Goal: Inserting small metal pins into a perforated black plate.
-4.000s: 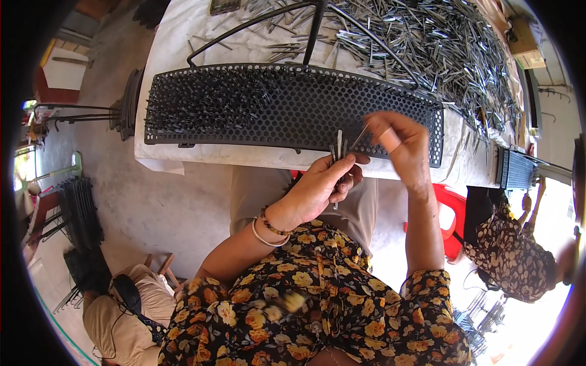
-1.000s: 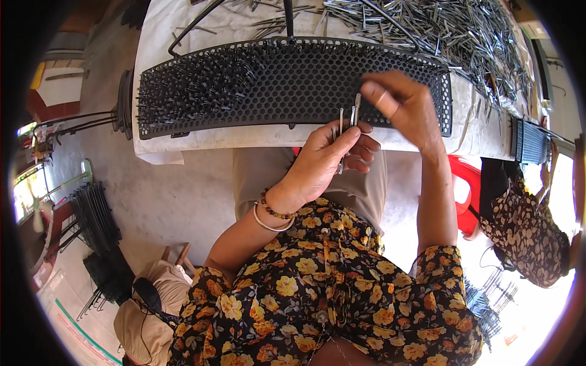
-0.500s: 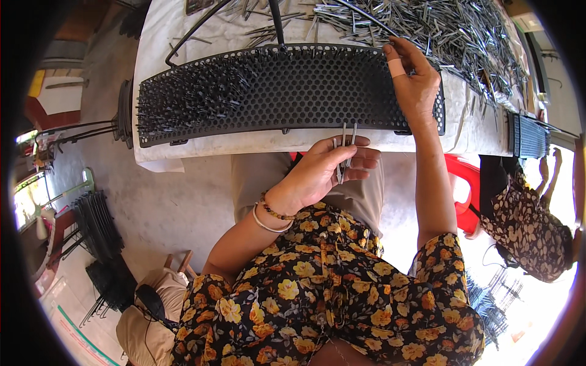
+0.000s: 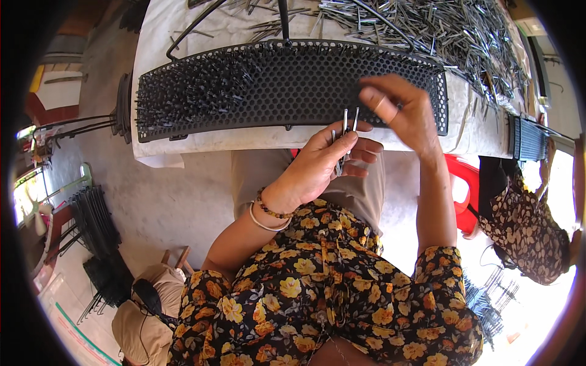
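Observation:
A long, curved black perforated panel [image 4: 305,85] lies along the table's near edge. Many short dark bristle-like pieces [image 4: 195,85] stand in its left part, while bare holes show across the middle. Below the panel's near edge, my left hand [image 4: 323,149] is closed around several thin metal strips [image 4: 345,122], their tips pointing up past the thumb. My right hand [image 4: 406,113] hovers over the panel's right half, up and right of the left hand. Its thumb and fingers look slightly apart, tips a little blurred, and I see nothing between them. One digit has a tape wrap.
Loose metal strips [image 4: 421,30] are heaped on the white-covered table [image 4: 152,36] at the back right. Black rods [image 4: 284,21] run up from the panel's far edge. A red stool [image 4: 462,189] and another person in a patterned garment [image 4: 525,232] are at the right.
My right hand has moved left and down from the panel's far right edge toward my left hand. The left hand has stayed nearly in place with its strips.

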`<action>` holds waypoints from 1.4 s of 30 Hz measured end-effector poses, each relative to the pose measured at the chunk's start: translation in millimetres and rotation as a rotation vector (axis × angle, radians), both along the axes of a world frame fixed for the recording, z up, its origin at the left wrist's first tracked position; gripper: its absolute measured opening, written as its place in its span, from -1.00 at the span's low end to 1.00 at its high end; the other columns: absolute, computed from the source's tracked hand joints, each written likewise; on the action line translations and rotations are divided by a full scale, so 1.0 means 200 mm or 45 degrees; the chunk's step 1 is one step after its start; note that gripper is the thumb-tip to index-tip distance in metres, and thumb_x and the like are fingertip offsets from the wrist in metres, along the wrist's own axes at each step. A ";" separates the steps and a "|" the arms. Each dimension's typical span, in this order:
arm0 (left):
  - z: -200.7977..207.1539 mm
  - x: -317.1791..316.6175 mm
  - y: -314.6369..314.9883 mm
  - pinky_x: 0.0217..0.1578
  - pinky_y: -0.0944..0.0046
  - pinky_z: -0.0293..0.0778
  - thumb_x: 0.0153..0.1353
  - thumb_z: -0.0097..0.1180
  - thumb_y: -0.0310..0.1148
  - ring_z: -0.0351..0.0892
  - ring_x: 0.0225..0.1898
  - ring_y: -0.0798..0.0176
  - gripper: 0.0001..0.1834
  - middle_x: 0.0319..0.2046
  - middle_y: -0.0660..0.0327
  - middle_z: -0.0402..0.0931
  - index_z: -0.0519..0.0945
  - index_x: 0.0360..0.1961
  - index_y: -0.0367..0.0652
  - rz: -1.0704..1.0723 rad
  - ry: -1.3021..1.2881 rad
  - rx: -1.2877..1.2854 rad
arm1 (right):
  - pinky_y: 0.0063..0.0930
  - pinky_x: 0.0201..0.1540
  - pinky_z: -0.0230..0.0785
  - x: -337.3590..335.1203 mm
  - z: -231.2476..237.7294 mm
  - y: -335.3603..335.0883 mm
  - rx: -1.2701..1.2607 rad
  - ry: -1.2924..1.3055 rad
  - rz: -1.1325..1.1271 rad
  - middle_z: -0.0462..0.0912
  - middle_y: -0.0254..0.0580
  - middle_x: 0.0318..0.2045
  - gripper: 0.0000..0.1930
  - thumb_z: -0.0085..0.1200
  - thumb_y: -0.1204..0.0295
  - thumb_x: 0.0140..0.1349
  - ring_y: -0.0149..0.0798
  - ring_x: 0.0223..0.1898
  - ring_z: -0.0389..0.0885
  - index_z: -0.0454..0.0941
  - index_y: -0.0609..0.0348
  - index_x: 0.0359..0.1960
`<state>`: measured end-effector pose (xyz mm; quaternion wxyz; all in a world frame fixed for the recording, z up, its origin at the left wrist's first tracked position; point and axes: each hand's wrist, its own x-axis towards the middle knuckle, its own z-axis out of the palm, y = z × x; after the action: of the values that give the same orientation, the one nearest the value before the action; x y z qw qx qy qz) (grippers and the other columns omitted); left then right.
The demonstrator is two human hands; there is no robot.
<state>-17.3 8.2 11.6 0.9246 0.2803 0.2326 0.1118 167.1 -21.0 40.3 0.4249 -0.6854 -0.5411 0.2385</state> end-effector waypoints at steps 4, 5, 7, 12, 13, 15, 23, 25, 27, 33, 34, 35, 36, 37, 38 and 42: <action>0.02 0.01 0.00 -0.24 0.32 0.48 0.39 -0.19 -0.22 0.51 -0.17 0.33 -0.68 -0.12 0.11 0.53 0.40 0.02 -0.19 0.007 -0.002 0.010 | -0.63 -0.37 0.36 -0.03 -0.01 -0.06 -0.220 0.401 0.056 0.63 -0.31 -0.41 -0.82 0.17 0.44 0.16 -0.52 -0.42 0.51 0.63 0.28 -0.26; 0.01 0.02 0.00 -0.24 0.32 0.48 0.39 -0.21 -0.23 0.52 -0.16 0.32 -0.68 -0.11 0.11 0.53 0.40 0.02 -0.18 -0.003 0.016 -0.013 | -0.64 -0.36 0.36 -0.01 -0.01 -0.07 -0.143 0.449 -0.027 0.64 -0.32 -0.42 -0.82 0.17 0.43 0.16 -0.53 -0.41 0.51 0.63 0.28 -0.26; -0.01 0.02 0.00 -0.24 0.32 0.48 0.40 -0.23 -0.24 0.53 -0.16 0.31 -0.69 -0.10 0.10 0.53 0.40 0.03 -0.17 -0.012 0.038 -0.033 | -0.70 -0.34 0.34 0.04 0.00 -0.04 -0.003 0.318 -0.290 0.64 -0.35 -0.43 -0.81 0.17 0.42 0.17 -0.57 -0.40 0.49 0.63 0.27 -0.24; -0.05 0.07 -0.03 -0.17 0.33 0.47 0.38 -0.20 -0.30 0.53 -0.14 0.28 -0.68 -0.07 0.01 0.51 0.39 0.02 -0.29 -0.039 -0.006 -0.160 | -0.69 -0.41 0.30 0.17 -0.08 0.10 0.459 -0.077 -0.528 0.61 -0.35 -0.48 -0.85 0.17 0.45 0.17 -0.57 -0.48 0.45 0.63 0.27 -0.28; -0.06 0.07 -0.04 -0.17 0.33 0.47 0.38 -0.20 -0.30 0.53 -0.14 0.28 -0.68 -0.07 0.01 0.51 0.39 0.02 -0.29 -0.044 -0.007 -0.157 | -0.69 -0.41 0.30 0.19 -0.10 0.12 0.462 -0.079 -0.532 0.61 -0.35 -0.48 -0.85 0.17 0.45 0.17 -0.57 -0.48 0.45 0.63 0.27 -0.28; -0.08 0.06 -0.04 -0.13 0.28 0.48 0.38 -0.21 -0.32 0.52 -0.09 0.24 -0.68 -0.05 -0.02 0.49 0.38 0.01 -0.34 -0.009 -0.014 -0.195 | -0.67 -0.42 0.31 0.21 -0.14 0.15 0.432 -0.229 -0.468 0.60 -0.30 -0.49 -0.87 0.17 0.47 0.15 -0.54 -0.50 0.46 0.62 0.26 -0.31; -0.06 0.03 -0.02 -0.15 0.22 0.49 0.38 -0.18 -0.27 0.52 -0.10 0.24 -0.70 -0.13 0.12 0.51 0.40 0.01 -0.21 -0.071 0.066 -0.248 | -0.41 -0.35 0.43 0.15 -0.15 0.14 0.436 -0.733 -0.264 0.59 -0.20 -0.35 -0.85 0.19 0.43 0.08 -0.16 -0.41 0.58 0.64 0.17 -0.31; -0.04 0.02 0.00 -0.19 0.25 0.49 0.38 -0.17 -0.25 0.52 -0.12 0.27 -0.70 -0.15 0.16 0.51 0.41 0.01 -0.18 -0.070 0.042 -0.216 | -0.44 -0.35 0.42 0.10 -0.09 0.10 0.404 -0.568 -0.296 0.59 -0.18 -0.37 -0.83 0.20 0.41 0.09 -0.23 -0.41 0.58 0.64 0.20 -0.30; -0.01 0.02 0.01 -0.28 0.38 0.43 0.37 -0.15 -0.24 0.50 -0.22 0.37 -0.71 -0.19 0.21 0.52 0.41 0.01 -0.14 -0.038 0.047 -0.111 | -0.49 -0.36 0.39 0.06 -0.01 0.03 0.120 -0.082 0.071 0.60 -0.20 -0.38 -0.80 0.20 0.38 0.11 -0.33 -0.41 0.56 0.64 0.24 -0.28; -0.05 0.03 0.00 -0.36 0.49 0.34 0.36 -0.11 -0.25 0.40 -0.33 0.48 -0.71 -0.22 0.26 0.52 0.43 0.00 -0.16 -0.042 -0.014 -0.080 | -0.58 -0.23 0.41 0.00 -0.02 -0.06 -0.083 0.445 0.013 0.65 -0.23 -0.35 -0.82 0.17 0.44 0.15 -0.46 -0.30 0.56 0.62 0.28 -0.26; -0.06 0.03 0.00 -0.34 0.49 0.35 0.35 -0.10 -0.30 0.38 -0.32 0.48 -0.69 -0.21 0.23 0.51 0.43 0.02 -0.23 -0.036 0.026 -0.116 | -0.61 -0.17 0.41 0.04 -0.01 -0.04 -0.061 0.572 -0.147 0.66 -0.26 -0.35 -0.83 0.16 0.46 0.16 -0.48 -0.28 0.56 0.63 0.28 -0.25; -0.05 0.02 -0.01 -0.34 0.49 0.35 0.35 -0.10 -0.30 0.38 -0.32 0.48 -0.69 -0.21 0.23 0.51 0.43 0.02 -0.23 -0.037 0.027 -0.107 | -0.62 -0.23 0.40 0.05 0.00 -0.02 0.051 0.400 -0.326 0.67 -0.27 -0.36 -0.83 0.16 0.45 0.16 -0.50 -0.34 0.55 0.63 0.27 -0.24; -0.05 0.02 -0.02 -0.32 0.49 0.35 0.33 -0.09 -0.34 0.38 -0.32 0.48 -0.68 -0.20 0.21 0.51 0.42 0.04 -0.28 -0.027 0.037 -0.162 | -0.61 -0.27 0.39 0.09 -0.01 0.00 0.129 0.235 -0.432 0.67 -0.27 -0.37 -0.83 0.16 0.45 0.17 -0.51 -0.36 0.54 0.63 0.26 -0.24; -0.04 0.04 -0.03 -0.30 0.49 0.35 0.32 -0.09 -0.39 0.37 -0.32 0.48 -0.67 -0.20 0.19 0.51 0.41 0.05 -0.32 -0.028 0.043 -0.218 | -0.60 -0.30 0.38 0.13 -0.01 0.02 0.207 0.062 -0.546 0.66 -0.27 -0.38 -0.83 0.16 0.45 0.17 -0.53 -0.38 0.53 0.63 0.26 -0.24; -0.05 0.04 -0.03 -0.23 0.44 0.39 0.29 -0.10 -0.45 0.42 -0.25 0.44 -0.66 -0.17 0.15 0.51 0.40 0.05 -0.39 -0.037 -0.012 -0.210 | -0.60 -0.30 0.38 0.16 -0.02 0.05 0.218 0.058 -0.558 0.66 -0.27 -0.38 -0.83 0.16 0.45 0.17 -0.53 -0.38 0.53 0.63 0.26 -0.24; -0.08 0.05 -0.04 -0.14 0.37 0.41 0.30 -0.13 -0.45 0.47 -0.15 0.35 -0.66 -0.15 0.12 0.50 0.40 0.04 -0.41 -0.010 0.085 -0.224 | -0.52 -0.37 0.37 0.23 -0.15 0.13 0.474 -0.233 -0.493 0.63 -0.24 -0.46 -0.87 0.18 0.46 0.12 -0.35 -0.45 0.56 0.64 0.22 -0.31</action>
<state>-6.8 0.7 -5.4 0.9377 0.2026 0.2712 0.0779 212.6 5.2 10.9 0.5307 -0.7048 -0.4706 -0.0134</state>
